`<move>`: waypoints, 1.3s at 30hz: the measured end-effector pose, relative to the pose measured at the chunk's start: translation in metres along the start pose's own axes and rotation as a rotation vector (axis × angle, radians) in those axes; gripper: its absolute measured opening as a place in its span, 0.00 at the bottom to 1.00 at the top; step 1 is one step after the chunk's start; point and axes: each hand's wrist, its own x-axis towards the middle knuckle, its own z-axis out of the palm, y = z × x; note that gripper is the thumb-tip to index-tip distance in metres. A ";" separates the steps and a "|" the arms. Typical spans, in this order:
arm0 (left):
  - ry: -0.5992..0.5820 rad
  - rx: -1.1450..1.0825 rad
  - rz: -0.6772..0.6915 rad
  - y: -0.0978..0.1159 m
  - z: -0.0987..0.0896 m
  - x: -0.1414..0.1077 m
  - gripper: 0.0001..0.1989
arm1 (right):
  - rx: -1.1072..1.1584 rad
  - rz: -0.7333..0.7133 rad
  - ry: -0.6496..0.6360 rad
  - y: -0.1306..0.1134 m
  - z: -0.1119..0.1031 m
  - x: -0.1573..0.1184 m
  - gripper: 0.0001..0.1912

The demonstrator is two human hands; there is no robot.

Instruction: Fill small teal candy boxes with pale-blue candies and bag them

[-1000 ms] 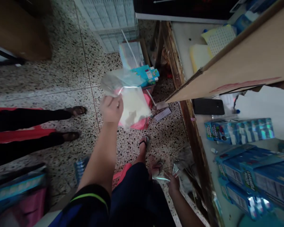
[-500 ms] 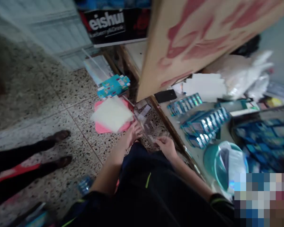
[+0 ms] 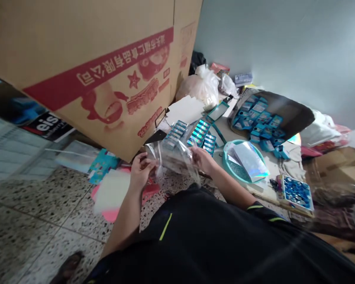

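A clear plastic bag (image 3: pixel 176 159) is stretched between my two hands above the speckled floor. My left hand (image 3: pixel 142 167) pinches its left edge, fingers curled. On the other side, my right hand (image 3: pixel 201 158) grips the bag's right edge with closed fingers. Just beyond the bag, rows of shiny blue packs (image 3: pixel 198 132) lie on the low table. White sheets (image 3: pixel 111 191) rest on a pink piece (image 3: pixel 111 215) on the floor, left of my left hand.
A big cardboard box (image 3: pixel 106 51) stands at the upper left. On the table are a teal basket (image 3: pixel 225 159), an open box holding small blue boxes (image 3: pixel 263 118) and a tray of blue pieces (image 3: pixel 297 193). Someone's foot (image 3: pixel 71 265) shows at the lower left.
The view has swung to the right, showing more of the table. My hands have risen from near the floor, and the clear bag is now spread between them.
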 end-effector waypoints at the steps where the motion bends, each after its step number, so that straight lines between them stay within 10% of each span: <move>1: 0.031 0.037 -0.014 0.002 0.009 0.003 0.30 | 0.040 -0.004 -0.047 -0.006 -0.012 -0.003 0.23; 9: 0.169 0.427 0.019 -0.006 0.081 0.010 0.24 | -0.398 -0.171 0.110 -0.028 -0.080 0.004 0.27; 15: 0.346 0.912 0.648 0.027 0.116 -0.018 0.21 | -0.418 -0.236 0.398 -0.016 -0.065 0.024 0.32; 21: -0.197 0.981 0.492 0.008 0.141 -0.052 0.18 | -0.281 -0.197 -0.035 0.005 -0.032 0.031 0.29; 25: 0.012 0.868 0.386 -0.020 0.121 -0.054 0.13 | -0.235 -0.120 -0.217 0.027 -0.043 0.031 0.23; 30: 0.430 0.920 0.483 -0.035 0.119 -0.069 0.14 | -0.746 -0.613 -0.132 0.037 -0.067 0.021 0.20; 33: 0.453 0.972 0.498 -0.037 0.128 -0.076 0.14 | -0.971 -0.799 -0.543 0.032 -0.059 0.016 0.11; 35: 0.405 0.992 0.534 -0.037 0.132 -0.081 0.16 | -0.919 -0.694 -0.773 0.029 -0.046 0.020 0.09; 39: 0.320 1.059 0.644 -0.038 0.134 -0.092 0.14 | -0.499 -0.354 -0.730 0.030 -0.017 0.042 0.14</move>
